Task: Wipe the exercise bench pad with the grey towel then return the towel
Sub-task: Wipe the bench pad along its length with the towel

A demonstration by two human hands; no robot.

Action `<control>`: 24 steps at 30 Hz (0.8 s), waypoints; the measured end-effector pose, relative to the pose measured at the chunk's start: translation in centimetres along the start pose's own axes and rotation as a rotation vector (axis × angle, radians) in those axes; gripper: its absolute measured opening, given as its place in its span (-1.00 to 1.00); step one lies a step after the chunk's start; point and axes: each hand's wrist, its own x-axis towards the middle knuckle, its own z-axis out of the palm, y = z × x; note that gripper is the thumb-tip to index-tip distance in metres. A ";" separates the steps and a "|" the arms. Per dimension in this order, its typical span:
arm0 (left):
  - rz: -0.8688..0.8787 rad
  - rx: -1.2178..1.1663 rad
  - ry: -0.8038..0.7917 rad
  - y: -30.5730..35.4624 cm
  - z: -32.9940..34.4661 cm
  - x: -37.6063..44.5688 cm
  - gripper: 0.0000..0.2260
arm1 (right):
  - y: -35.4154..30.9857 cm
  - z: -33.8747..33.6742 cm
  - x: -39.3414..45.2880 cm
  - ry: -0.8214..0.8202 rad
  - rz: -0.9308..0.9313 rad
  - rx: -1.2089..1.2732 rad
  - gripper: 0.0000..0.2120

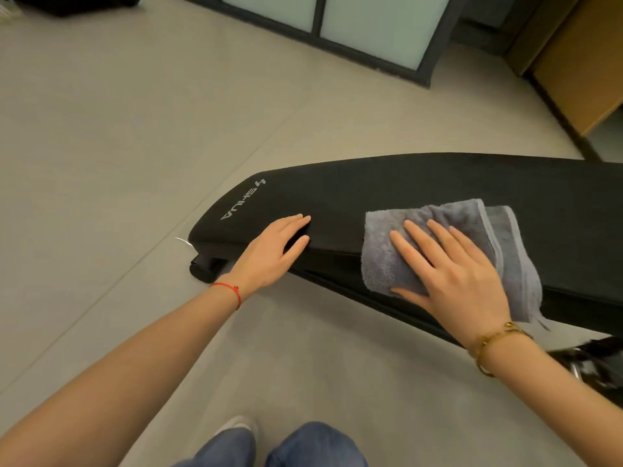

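Mid-wipe as I read it. Grey towel (448, 244) lies folded on the black bench pad (387, 183), draped over the pad's near edge, roughly mid-length. R hand (451, 267) is flat on top of the towel, fingers spread, palm pressing down, not pinching the cloth. L hand (273, 247) rests on the pad's near edge w/ nothing in it, fingers held together and flat, between the towel and the logo end, prob bracing. Risks: w/ only palm pressure and no grip, the towel could bunch or slide off the pad's near edge, since a good part already overhangs; a hard push could shift the bench on the smooth floor (135, 129), hence the L brace. L hand also sits in the wipe path toward the logo end (242, 200), so that stretch gets missed unless it moves. Around the pad: bench foot (205, 266) under the logo end, glass-panel frame (371, 32) well beyond the pad, brown board (580, 62) past its far right, dark metal part (593, 362) below the pad by the R wrist. Return spot for the towel not in view.
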 end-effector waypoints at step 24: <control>-0.340 0.011 0.155 -15.5 -0.8 -0.9 -0.60 | -10.2 4.5 9.7 -0.131 -0.173 -0.052 -0.26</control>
